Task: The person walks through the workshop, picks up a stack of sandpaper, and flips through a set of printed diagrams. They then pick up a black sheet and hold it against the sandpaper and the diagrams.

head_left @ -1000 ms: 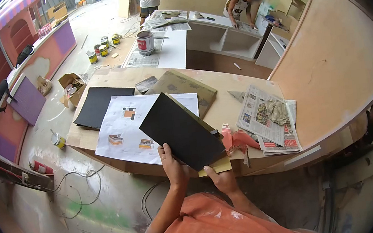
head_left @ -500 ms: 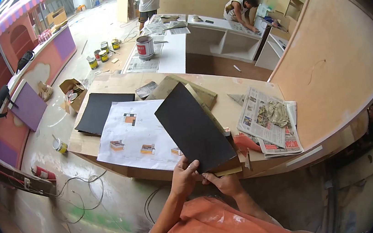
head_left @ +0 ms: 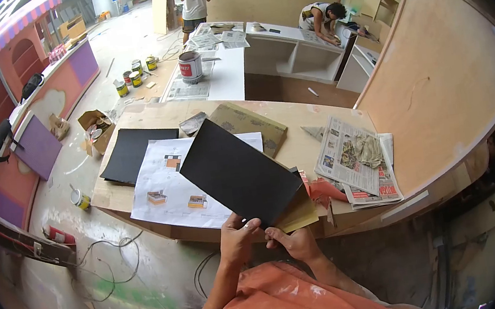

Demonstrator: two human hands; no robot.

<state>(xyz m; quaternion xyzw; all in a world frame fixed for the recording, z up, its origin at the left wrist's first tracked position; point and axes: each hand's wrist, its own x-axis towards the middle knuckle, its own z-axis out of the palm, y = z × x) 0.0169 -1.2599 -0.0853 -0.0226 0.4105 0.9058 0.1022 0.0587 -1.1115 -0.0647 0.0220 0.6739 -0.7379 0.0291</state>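
My left hand (head_left: 237,241) pinches the lower left edge of a black sandpaper sheet (head_left: 240,170), which is tilted over the bench. Its thumb lies on the sheet's dark face. Beside it, my right hand (head_left: 294,245) is closed at the lower corner of a yellowish-tan sandpaper sheet (head_left: 298,214) that shows from under the black one. A printed drawing sheet (head_left: 163,191) with small coloured furniture views lies beneath, partly covered. To the left is a stack of black sheets (head_left: 137,152). Brown sheets with printed marks (head_left: 256,126) lie behind the held ones.
The wooden bench (head_left: 296,149) carries newspapers (head_left: 351,155) with a crumpled cloth (head_left: 362,152) on the right. A paint can (head_left: 190,67) stands on the white counter behind. Two people work beyond it. Cables (head_left: 115,255) and paint tins (head_left: 80,198) are on the floor at left.
The black sheet has swung left and lower, covering more of the drawing. More of the tan sheet under it and the brown sheets behind now show. Both hands keep their grip.
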